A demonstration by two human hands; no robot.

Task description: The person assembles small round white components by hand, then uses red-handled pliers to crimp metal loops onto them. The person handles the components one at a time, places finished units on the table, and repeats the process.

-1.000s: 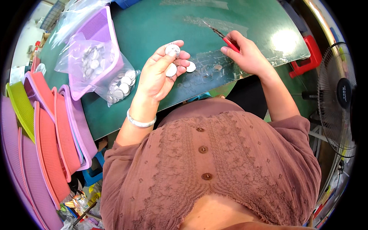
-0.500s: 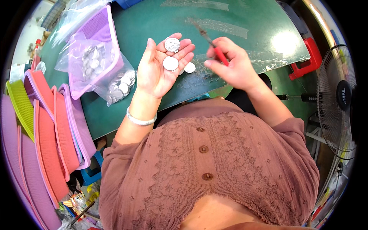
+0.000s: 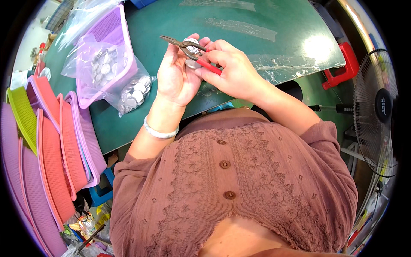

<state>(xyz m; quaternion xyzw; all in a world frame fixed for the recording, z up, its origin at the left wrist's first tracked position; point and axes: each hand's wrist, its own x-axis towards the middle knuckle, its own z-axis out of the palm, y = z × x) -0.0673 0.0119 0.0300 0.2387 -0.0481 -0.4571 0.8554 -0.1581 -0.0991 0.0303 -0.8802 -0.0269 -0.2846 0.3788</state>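
My left hand [image 3: 177, 83] lies palm up above the green table [image 3: 158, 21], its fingers partly curled. Two round silver medallions rest in it: a patterned medallion [image 3: 191, 40] near the fingertips and a plain-faced medallion [image 3: 192, 64] on the palm. Both are partly covered by the red-handled pliers [image 3: 209, 66]. My right hand [image 3: 233, 70] is closed around the pliers' handles and is close against the left fingers. The jaws point left, past the left thumb, with nothing visible between them.
Left on the table, a purple basket [image 3: 125, 30] and a clear plastic bag [image 3: 147, 70] hold many silver discs. Stacked pink and purple baskets [image 3: 55, 171] stand at the far left. A red stool [image 3: 350, 62] and a black fan [image 3: 381, 107] are to the right.
My right hand has moved left with the pliers, from beside the left hand to over its palm. The left fingers have curled inward around the medallions.
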